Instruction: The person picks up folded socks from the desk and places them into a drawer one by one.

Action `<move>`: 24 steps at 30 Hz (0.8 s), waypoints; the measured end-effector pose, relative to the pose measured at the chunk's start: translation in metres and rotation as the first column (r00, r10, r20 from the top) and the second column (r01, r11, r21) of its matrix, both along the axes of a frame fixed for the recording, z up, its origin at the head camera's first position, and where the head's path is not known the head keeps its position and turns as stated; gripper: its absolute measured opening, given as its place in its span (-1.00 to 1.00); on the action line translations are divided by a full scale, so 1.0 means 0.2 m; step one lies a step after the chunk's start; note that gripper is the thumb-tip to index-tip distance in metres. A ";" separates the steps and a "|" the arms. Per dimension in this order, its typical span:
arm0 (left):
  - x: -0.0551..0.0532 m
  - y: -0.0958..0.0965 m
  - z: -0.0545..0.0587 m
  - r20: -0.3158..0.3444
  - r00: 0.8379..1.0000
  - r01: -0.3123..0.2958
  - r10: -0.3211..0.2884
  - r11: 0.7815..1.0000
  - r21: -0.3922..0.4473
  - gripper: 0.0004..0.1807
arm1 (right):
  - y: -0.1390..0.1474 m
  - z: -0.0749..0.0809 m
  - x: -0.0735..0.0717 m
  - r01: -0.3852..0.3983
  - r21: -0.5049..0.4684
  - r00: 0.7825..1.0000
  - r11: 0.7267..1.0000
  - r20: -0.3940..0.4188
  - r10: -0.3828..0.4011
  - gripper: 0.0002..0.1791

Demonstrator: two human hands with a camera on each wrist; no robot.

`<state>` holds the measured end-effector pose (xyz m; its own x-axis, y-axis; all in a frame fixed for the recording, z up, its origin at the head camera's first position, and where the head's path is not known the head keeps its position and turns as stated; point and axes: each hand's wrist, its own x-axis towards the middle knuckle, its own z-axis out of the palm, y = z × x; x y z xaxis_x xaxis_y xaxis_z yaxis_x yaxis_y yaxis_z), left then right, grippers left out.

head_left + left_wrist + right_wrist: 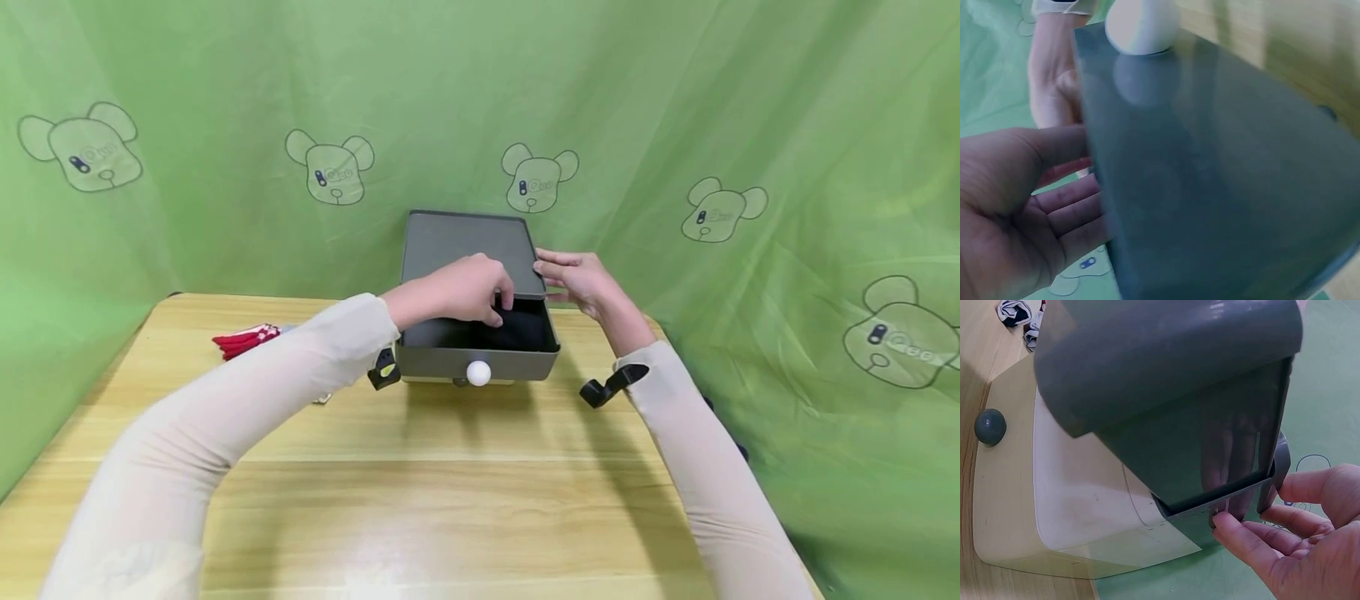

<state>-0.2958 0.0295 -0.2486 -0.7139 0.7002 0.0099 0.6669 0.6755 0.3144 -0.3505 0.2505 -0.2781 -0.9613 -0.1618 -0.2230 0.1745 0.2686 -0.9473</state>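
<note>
A small drawer unit (465, 242) stands at the table's far edge. Its grey top drawer (480, 360) with a white knob (478, 372) is pulled out toward me. My left hand (465, 287) reaches into the drawer from above, fingers dipped inside; the palm (1010, 219) is empty and the fingers look fairly straight behind the drawer front (1210, 175). My right hand (573, 279) rests its fingertips (1225, 522) against the unit's right rear corner (1275, 469), with the thumb beside it. Beneath sits a cream drawer (1054, 487) with a dark knob (990, 427).
A red and white bundle (243, 340) lies on the wooden table (450, 500) to the left of the unit. Green cloth with bear prints (712, 208) hangs behind and to both sides. Black camera mounts sit on both wrists (611, 385).
</note>
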 end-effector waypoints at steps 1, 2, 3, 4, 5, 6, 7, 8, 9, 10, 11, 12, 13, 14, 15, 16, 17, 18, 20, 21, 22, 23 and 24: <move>0.00 0.00 -0.01 -0.005 1.000 -0.006 0.006 1.000 -0.006 -0.79 | 0.00 0.00 0.00 0.002 -0.002 1.000 1.000 -0.001 -0.002 -0.40; 0.00 0.00 -0.01 -0.009 1.000 -0.012 0.012 1.000 -0.009 -0.80 | 0.00 0.00 0.00 0.005 -0.004 1.000 1.000 -0.002 -0.005 -0.40; 0.00 0.00 -0.02 -0.009 1.000 -0.018 0.018 1.000 -0.010 -0.80 | 0.00 0.01 0.00 0.007 -0.005 1.000 1.000 -0.003 -0.007 -0.40; 0.00 0.00 -0.03 -0.011 1.000 -0.021 0.021 1.000 -0.010 -0.80 | 0.00 0.01 0.00 0.010 -0.007 1.000 1.000 -0.005 -0.010 -0.40; 0.00 0.00 -0.04 -0.014 1.000 -0.024 0.024 1.000 -0.008 -0.80 | 0.00 0.01 0.00 0.009 -0.009 1.000 1.000 -0.005 -0.009 -0.40; 0.00 0.00 -0.05 -0.015 1.000 -0.027 0.027 1.000 -0.004 -0.80 | 0.00 0.01 0.00 0.007 -0.011 1.000 1.000 -0.003 -0.007 -0.40; 0.01 0.00 -0.06 -0.012 0.999 -0.030 0.030 1.000 0.001 -0.79 | 0.00 0.01 0.00 0.005 -0.011 1.000 1.000 -0.002 -0.005 -0.40; 0.01 0.00 -0.06 -0.012 0.999 -0.032 0.032 0.999 0.005 -0.79 | 0.00 0.00 0.00 0.004 -0.010 1.000 1.000 0.000 -0.004 -0.40; 0.01 0.00 -0.06 -0.009 0.999 -0.032 0.033 0.999 0.010 -0.79 | 0.00 0.00 0.00 0.003 -0.011 1.000 1.000 0.001 -0.003 -0.40; 0.01 0.00 -0.06 -0.009 0.999 -0.033 0.034 0.999 0.013 -0.78 | 0.00 0.01 0.00 0.002 -0.012 1.000 1.000 0.002 -0.002 -0.40; 0.01 0.00 -0.06 -0.010 0.999 -0.035 0.035 0.999 0.014 -0.78 | 0.00 0.01 0.00 0.001 -0.013 1.000 1.000 0.002 -0.001 -0.40; 0.01 0.00 -0.06 -0.008 0.999 -0.035 0.035 0.999 0.014 -0.77 | 0.00 0.01 0.00 0.001 -0.013 1.000 1.000 0.002 -0.001 -0.40; 0.01 -0.01 -0.05 -0.006 0.999 -0.036 0.036 0.999 0.013 -0.77 | 0.00 0.01 0.00 0.000 -0.012 1.000 1.000 0.001 0.000 -0.40; 0.01 -0.01 -0.04 -0.001 0.999 -0.037 0.037 0.999 0.010 -0.76 | 0.00 0.01 0.00 0.000 -0.011 1.000 1.000 0.002 0.000 -0.40; 0.01 -0.02 -0.03 -0.001 0.999 -0.037 0.037 0.999 0.008 -0.75 | 0.00 0.01 0.00 0.001 -0.012 1.000 1.000 0.001 -0.001 -0.40; 0.01 -0.02 -0.02 -0.001 0.999 -0.036 0.036 0.999 0.007 -0.75 | 0.00 0.01 0.00 0.001 -0.011 1.000 1.000 0.002 -0.001 -0.40; 0.01 -0.04 -0.01 -0.002 0.999 -0.033 0.033 0.999 0.011 -0.75 | 0.00 0.00 0.00 0.000 -0.012 1.000 1.000 0.002 0.000 -0.40; 0.01 -0.05 0.01 -0.004 1.000 -0.031 0.031 0.999 0.018 -0.74 | 0.00 0.00 0.00 -0.001 -0.012 1.000 1.000 0.002 0.001 -0.40; 0.02 -0.09 0.04 -0.005 1.000 -0.028 0.028 0.999 0.041 -0.72 | 0.00 0.00 0.00 -0.003 -0.012 1.000 1.000 0.002 0.003 -0.39; 0.02 -0.11 0.06 -0.011 1.000 -0.023 0.023 0.998 0.057 -0.71 | 0.00 0.00 0.00 -0.006 -0.014 1.000 1.000 0.001 0.006 -0.39; 0.02 -0.14 0.09 -0.011 1.000 -0.020 0.021 0.997 0.077 -0.70 | 0.00 0.00 0.00 -0.008 -0.011 1.000 1.000 0.000 0.008 -0.39; 0.03 -0.18 0.11 -0.011 1.000 -0.019 0.020 0.995 0.097 -0.68 | 0.00 0.00 0.00 -0.009 -0.011 1.000 1.000 -0.001 0.009 -0.39; 0.04 -0.22 0.13 -0.005 1.000 -0.023 0.024 0.992 0.120 -0.67 | 0.01 0.00 0.00 -0.009 -0.008 1.000 1.000 -0.002 0.009 -0.39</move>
<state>-0.2877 -0.0144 -0.2233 -0.7298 0.6767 0.0976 0.6535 0.6486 0.3902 -0.3498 0.2517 -0.2777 -0.9602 -0.1722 -0.2200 0.1705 0.2628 -0.9497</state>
